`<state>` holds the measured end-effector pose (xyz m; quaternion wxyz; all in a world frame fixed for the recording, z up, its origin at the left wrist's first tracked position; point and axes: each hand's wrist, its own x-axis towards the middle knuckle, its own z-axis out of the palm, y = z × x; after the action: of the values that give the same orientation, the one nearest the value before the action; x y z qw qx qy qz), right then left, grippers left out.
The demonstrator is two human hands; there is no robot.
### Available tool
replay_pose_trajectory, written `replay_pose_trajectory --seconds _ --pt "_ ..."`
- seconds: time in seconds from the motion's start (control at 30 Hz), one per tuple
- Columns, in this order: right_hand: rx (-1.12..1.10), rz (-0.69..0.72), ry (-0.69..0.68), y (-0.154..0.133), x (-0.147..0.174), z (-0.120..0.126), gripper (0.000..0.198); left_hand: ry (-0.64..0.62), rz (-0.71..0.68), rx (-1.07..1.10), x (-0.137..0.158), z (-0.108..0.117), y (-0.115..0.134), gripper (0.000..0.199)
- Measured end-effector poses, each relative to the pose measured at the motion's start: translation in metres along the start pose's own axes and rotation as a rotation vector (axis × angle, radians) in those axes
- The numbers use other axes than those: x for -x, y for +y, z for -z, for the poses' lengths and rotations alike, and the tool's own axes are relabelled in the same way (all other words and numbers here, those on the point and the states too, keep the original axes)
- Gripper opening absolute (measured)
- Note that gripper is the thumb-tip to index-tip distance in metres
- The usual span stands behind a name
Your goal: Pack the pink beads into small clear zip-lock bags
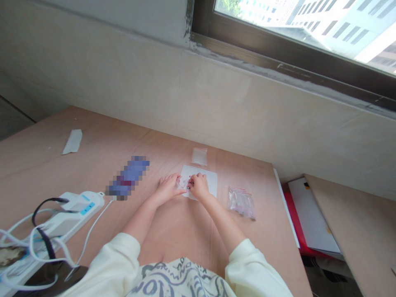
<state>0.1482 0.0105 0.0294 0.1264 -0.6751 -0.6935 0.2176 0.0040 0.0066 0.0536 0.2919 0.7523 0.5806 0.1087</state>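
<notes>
Both my hands meet over a white sheet of paper (212,181) on the wooden table. My left hand (168,187) lies at its left edge, thumb and fingers around a small clear plastic bag (182,181) with pinkish marks. From the right, my right hand (200,186) reaches in with its fingers curled into a pinch. Small dark bits show at those fingertips, too small to name. Behind the paper lies a flat clear zip bag (199,156) with whitish contents. To the right is a fuller zip bag (241,202) holding several small packets.
A blurred blue phone (130,177) lies left of my hands, with a white cable (89,231) running from it. A white power strip (77,214) with tangled cords fills the lower left. Farther back is a white paper piece (72,141). Wall and window (278,49) stand behind.
</notes>
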Motion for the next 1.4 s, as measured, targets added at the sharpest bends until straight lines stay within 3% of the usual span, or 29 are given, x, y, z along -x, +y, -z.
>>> replay_pose_trajectory --seconds 0.23,0.4,0.57,0.7,0.8,0.9,1.1,1.27,1.4 --pt "-0.207 -0.044 0.162 -0.015 0.010 0.018 0.009 0.020 0.016 0.034 0.001 -0.001 0.001 0.047" --pt "-0.333 -0.013 0.119 -0.033 0.029 0.023 0.015 0.041 0.000 0.137 0.002 -0.002 0.010 0.042" --pt "-0.540 -0.014 0.075 -0.026 0.039 0.021 0.010 0.082 -0.077 0.301 0.006 -0.003 0.015 0.052" --pt "-0.791 -0.069 0.119 -0.010 0.039 0.032 0.012 0.005 -0.052 0.603 0.011 0.002 0.014 0.060" --pt "-0.963 -0.052 0.075 -0.001 0.039 0.043 0.016 -0.152 0.042 0.836 0.016 0.008 0.011 0.044" --pt "-1.081 -0.071 0.082 0.002 0.039 0.051 0.018 -0.315 0.035 1.001 0.019 0.010 0.010 0.032" --pt "-1.210 -0.185 0.169 0.001 0.041 0.055 0.027 -0.278 0.043 1.096 0.019 0.008 0.015 0.024" --pt "-1.208 -0.260 0.112 0.003 0.040 0.055 0.026 -0.262 0.087 1.110 0.021 0.010 0.016 0.024" --pt "-1.186 -0.240 0.125 0.003 0.038 0.053 0.021 -0.270 0.113 1.118 0.021 0.008 0.014 0.024"
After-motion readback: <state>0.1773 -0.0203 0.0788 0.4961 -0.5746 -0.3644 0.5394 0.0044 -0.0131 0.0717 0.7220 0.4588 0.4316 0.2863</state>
